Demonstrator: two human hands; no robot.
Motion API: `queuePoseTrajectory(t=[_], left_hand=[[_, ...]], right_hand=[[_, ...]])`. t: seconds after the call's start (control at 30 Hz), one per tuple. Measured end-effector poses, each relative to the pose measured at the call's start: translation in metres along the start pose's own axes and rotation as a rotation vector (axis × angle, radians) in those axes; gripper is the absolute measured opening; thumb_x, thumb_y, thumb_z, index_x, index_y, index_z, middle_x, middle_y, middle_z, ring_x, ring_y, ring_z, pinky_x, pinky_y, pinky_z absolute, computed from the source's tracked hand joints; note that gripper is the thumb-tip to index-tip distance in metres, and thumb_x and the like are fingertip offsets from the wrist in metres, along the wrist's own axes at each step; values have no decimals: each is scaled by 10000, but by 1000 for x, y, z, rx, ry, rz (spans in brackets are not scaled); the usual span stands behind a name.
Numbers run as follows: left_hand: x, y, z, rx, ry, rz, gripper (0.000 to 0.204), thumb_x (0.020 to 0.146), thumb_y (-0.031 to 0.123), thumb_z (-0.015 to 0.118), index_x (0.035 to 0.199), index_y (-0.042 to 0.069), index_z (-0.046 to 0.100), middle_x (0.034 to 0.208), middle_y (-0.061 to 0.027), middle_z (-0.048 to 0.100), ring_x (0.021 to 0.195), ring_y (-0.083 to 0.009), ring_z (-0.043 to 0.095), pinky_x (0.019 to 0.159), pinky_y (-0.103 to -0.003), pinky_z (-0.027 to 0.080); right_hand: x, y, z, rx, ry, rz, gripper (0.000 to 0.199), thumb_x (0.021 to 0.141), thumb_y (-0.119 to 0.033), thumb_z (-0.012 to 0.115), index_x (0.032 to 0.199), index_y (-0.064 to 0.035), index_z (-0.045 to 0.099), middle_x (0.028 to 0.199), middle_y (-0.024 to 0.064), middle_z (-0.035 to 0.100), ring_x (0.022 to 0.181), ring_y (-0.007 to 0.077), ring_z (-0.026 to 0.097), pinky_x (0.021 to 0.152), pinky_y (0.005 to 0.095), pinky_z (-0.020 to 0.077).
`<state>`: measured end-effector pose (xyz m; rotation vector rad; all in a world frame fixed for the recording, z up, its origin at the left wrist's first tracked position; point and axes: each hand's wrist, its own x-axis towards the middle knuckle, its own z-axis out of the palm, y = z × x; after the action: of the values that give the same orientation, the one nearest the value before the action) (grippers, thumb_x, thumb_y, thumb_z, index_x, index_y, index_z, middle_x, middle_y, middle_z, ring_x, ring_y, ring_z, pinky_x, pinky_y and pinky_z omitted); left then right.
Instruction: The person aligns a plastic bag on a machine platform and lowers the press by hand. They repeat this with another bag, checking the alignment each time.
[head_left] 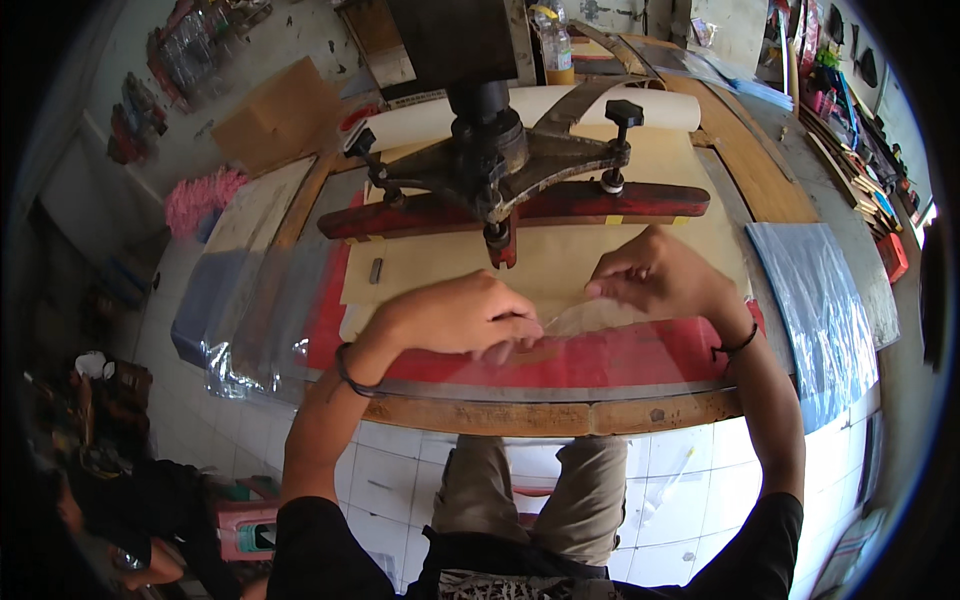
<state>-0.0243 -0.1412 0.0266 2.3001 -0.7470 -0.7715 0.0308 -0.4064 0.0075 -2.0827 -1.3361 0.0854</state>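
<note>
1. Plastic sheets (pixel 205 305) lie piled at your left, clear to bluish; whether they are finished or waiting, the view does not tell.
2. Midway along the table, a thin clear film (pixel 570 320) seems to hang between your hands, just above the near part of the cream sheet (pixel 420 265) and the red mat (pixel 630 360). It is not laid flat, so this piece looks unfinished, probably at the handling stage.
3. Beyond your hands, the press's red bar (pixel 650 200) spans the cream sheet, with no hand on it.
4. To your right, a blue-tinted plastic stack (pixel 810 310) lies flat, well apart from your hands; its stage is equally unclear.
5. Your left hand (pixel 465 310) reaches inward from a bent elbow, back upward, fingers curled and pointing right. They seem to pinch the film, but blur hides the tips.
6. Your right hand (pixel 660 275) sits slightly farther from you, wrist bent inward, fingers folded. Thumb and forefinger come close together at the film's other side; you cannot be sure from this view that they grip it.
</note>
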Motion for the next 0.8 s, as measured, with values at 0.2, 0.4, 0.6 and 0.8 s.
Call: queuePoseTrajectory(t=[0.2,0.4,0.6,0.8], left_hand=[[-20,-21,-31,-68,-207,-268,260,968,215,547,937,-4,683,816,-70,726,660,-113,652,577,-256,507],[-39,-51,-44,-109,-249,-201,226,941,184,604,924,-26,685,840,-73,733,700,-118,664,645,-261,519],[-56,-71,-64,-143,-71,-290,192,916,158,641,912,-25,697,825,-72,727,674,-108,655,636,-244,498],[-52,-86,-71,-26,36,-360,205,901,164,657,920,-37,697,803,-74,716,620,-106,633,596,-245,487]], right_hand=[[-6,8,-16,35,110,190,207,909,-175,672,858,22,709,679,123,665,547,173,640,521,298,495],[-9,13,-20,10,106,228,240,916,-196,666,828,23,707,642,97,661,520,142,620,513,271,478],[-7,13,-21,71,46,285,223,920,-157,634,815,27,702,655,69,653,540,118,601,533,272,463],[-11,35,-8,172,-48,376,242,935,-162,597,818,32,684,649,66,627,570,130,599,567,297,471]])
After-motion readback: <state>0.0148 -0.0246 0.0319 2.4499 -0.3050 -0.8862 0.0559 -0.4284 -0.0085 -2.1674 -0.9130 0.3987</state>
